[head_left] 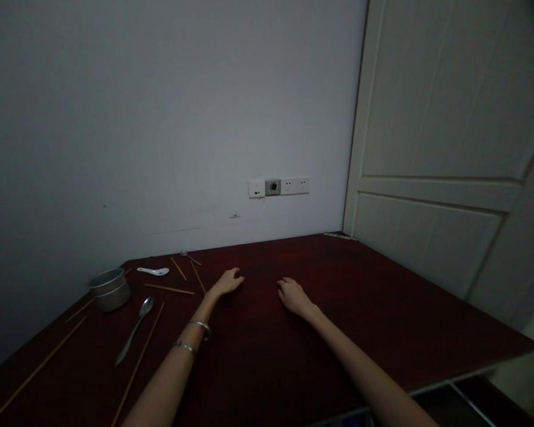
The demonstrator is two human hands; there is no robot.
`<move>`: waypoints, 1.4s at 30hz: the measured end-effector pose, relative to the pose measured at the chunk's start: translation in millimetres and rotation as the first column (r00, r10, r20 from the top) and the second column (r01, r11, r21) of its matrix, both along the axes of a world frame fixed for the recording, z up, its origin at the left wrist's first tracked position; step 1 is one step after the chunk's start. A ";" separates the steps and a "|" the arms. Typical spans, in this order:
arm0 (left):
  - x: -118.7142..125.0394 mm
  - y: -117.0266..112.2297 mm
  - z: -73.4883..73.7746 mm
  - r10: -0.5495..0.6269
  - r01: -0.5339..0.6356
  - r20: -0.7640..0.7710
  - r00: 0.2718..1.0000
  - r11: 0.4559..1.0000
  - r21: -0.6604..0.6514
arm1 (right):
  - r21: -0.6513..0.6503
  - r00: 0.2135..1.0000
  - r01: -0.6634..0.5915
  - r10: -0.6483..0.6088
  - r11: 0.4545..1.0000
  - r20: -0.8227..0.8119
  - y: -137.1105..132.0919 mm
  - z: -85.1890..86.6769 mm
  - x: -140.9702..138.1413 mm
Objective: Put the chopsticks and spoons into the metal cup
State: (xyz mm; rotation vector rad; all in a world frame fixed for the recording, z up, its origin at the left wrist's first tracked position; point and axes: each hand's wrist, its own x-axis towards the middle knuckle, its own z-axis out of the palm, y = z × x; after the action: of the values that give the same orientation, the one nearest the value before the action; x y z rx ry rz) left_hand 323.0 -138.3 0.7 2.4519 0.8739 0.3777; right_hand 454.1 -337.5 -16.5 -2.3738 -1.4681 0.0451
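Note:
My left hand (228, 283) is over the dark red tabletop, its thumb and fingers apart and nothing in it. Two metal bangles (191, 336) circle that wrist. Lying on the table with its fingers loosely spread, my right hand (293, 296) holds nothing. A chopstick (198, 277) is nearest to my left hand, and another chopstick (169, 289) lies just left of it. Farther left are a white spoon (153, 271), a metal spoon (136, 329), a long chopstick (139, 363) and a metal cup (110, 290) standing upright.
Other thin sticks, among them a long one (38, 370), lie at the left. A small spoon-like utensil (190, 258) rests near the wall (182, 118). Wall sockets (295, 185) sit above the table (360, 302). A white panelled door (431, 148) stands at the right.

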 end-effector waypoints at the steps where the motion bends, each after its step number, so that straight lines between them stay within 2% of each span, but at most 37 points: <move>1: -1.7 -3.3 -3.0 0.019 -0.018 -0.045 0.999 1.000 0.009 | 0.012 1.000 0.010 -0.011 1.000 0.021 -0.5 -1.5 -1.7; 6: -4.2 -15.4 -21.4 0.110 -0.083 -0.235 0.966 0.989 0.123 | 0.065 0.995 0.080 -0.084 0.995 0.061 2.8 -10.0 -7.0; 12: -3.5 -23.4 -36.6 0.133 -0.088 -0.291 0.948 0.983 0.161 | 0.065 0.995 0.079 -0.082 0.995 0.048 9.1 -20.1 -4.0; 23: -6.9 -32.1 -41.5 0.164 -0.086 -0.301 0.939 0.963 0.255 | 0.032 0.990 0.093 -0.096 0.995 0.102 13.6 -26.5 -0.9; 42: -8.9 -35.0 -44.7 0.161 -0.096 -0.241 0.957 0.961 0.260 | -0.005 0.991 0.059 -0.058 0.998 0.124 13.8 -32.5 3.9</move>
State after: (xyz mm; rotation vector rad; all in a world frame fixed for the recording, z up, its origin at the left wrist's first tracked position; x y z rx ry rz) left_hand 314.0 -173.3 -44.0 2.7236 1.1642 0.2220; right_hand 458.0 -323.8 -49.1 -2.4647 -1.4535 -0.1126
